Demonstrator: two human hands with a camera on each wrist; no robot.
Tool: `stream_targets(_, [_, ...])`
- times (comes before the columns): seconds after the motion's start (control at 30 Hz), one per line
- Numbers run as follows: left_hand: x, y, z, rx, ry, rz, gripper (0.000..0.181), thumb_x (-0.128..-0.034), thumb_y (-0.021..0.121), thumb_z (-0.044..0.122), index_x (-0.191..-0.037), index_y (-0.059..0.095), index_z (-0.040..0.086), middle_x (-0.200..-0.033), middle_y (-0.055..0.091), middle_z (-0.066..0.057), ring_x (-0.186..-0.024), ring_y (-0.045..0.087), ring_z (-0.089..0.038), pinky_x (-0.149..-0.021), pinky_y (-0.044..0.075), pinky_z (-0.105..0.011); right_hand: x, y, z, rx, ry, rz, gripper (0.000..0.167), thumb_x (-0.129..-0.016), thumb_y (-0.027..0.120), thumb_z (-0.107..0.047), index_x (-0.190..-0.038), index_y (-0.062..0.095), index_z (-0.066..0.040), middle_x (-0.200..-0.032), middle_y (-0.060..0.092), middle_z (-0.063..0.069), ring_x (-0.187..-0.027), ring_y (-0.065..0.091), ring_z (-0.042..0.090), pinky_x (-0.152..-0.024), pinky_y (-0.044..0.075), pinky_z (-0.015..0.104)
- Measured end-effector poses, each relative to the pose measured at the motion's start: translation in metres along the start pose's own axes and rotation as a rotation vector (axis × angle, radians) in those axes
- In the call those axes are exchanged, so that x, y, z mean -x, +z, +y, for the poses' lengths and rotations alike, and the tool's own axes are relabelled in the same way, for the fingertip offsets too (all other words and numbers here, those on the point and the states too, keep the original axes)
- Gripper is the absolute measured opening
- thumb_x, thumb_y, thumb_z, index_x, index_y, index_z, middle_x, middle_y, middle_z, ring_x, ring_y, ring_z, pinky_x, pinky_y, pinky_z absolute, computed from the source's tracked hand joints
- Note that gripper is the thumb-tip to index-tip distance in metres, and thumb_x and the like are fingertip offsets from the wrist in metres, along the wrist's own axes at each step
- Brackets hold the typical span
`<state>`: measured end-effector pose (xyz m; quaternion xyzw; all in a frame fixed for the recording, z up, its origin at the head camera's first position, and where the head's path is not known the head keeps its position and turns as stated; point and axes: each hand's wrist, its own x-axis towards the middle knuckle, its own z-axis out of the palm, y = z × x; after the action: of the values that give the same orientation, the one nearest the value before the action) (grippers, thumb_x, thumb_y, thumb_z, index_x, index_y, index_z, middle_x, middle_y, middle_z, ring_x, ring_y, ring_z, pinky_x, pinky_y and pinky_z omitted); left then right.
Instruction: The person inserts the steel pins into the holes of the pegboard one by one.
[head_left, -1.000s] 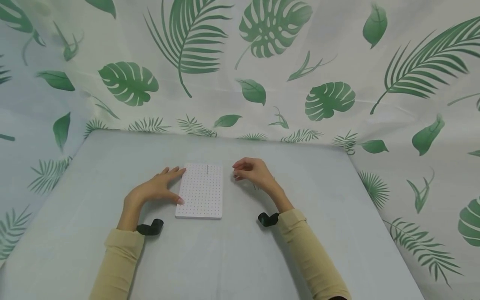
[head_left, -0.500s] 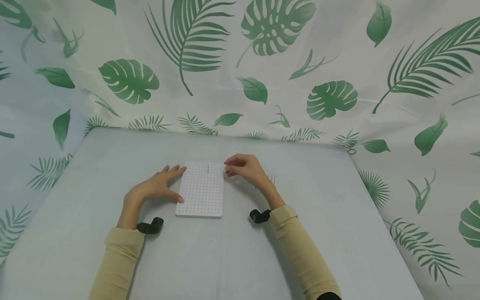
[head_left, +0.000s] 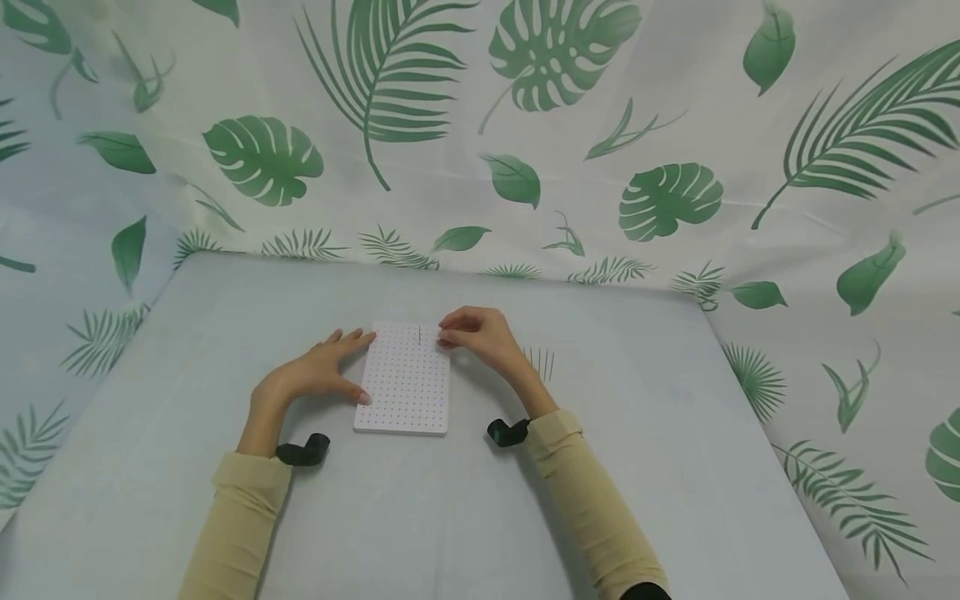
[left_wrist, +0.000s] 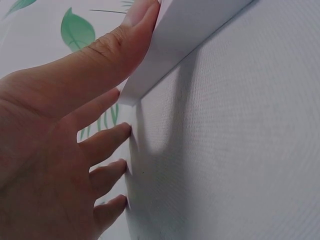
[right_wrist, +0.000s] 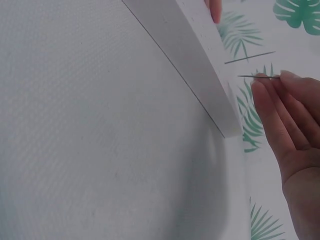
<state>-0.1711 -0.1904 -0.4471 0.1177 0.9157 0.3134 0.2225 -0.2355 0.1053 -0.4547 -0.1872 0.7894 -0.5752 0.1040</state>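
Left hand (head_left: 318, 373), fingers spread, touches the left edge of the board (head_left: 405, 387), on the table (head_left: 375, 517). Several pins (head_left: 546, 364) show farther right. Right hand (head_left: 483, 337) pinches one pin (right_wrist: 246, 76) at the board's far right corner, near an upright pin (head_left: 420, 336).

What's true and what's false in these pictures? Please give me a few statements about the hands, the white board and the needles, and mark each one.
1. The right hand pinches a thin needle. True.

2. Another needle stands up from the white board. True.

3. The left hand lies flat over the middle of the white board. False: the left hand touches its left side, with the fingers spread.

4. The top of the white board is plain. False: it is covered in rows of small dots that look like holes.

5. More needles show beside the right wrist, off the white board. True.

6. The sleeves are bright red. False: they are a pale yellowish tan.
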Motion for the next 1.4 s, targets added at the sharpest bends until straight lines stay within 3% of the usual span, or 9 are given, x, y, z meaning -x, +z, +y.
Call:
stream_targets(0.63, [0.0, 0.001, -0.001, 0.006, 0.02, 0.005, 0.107, -0.0787, 0.088, 0.033, -0.163, 0.027, 0.009, -0.17, 0.015, -0.023, -0.156, 0.001, -0.051, -0.123, 0.002, -0.071, -0.009, 0.018, -0.001, -0.003, -0.077, 0.035, 0.012, -0.09, 0.077, -0.003, -0.102, 0.076, 0.001, -0.099, 0.079, 0.016, -0.084, 0.078, 0.022, -0.08, 0.064, 0.032])
stream_targets(1.4, [-0.001, 0.002, -0.003, 0.001, 0.014, 0.014, 0.107, -0.0786, 0.088, 0.037, -0.163, 0.028, 0.012, -0.171, 0.017, -0.021, -0.157, 0.003, -0.051, -0.121, 0.007, -0.075, -0.012, 0.027, 0.002, 0.077, -0.036, 0.018, 0.013, -0.089, 0.078, -0.005, -0.101, 0.078, -0.002, -0.097, 0.08, 0.011, -0.085, 0.077, 0.018, -0.081, 0.063, 0.028])
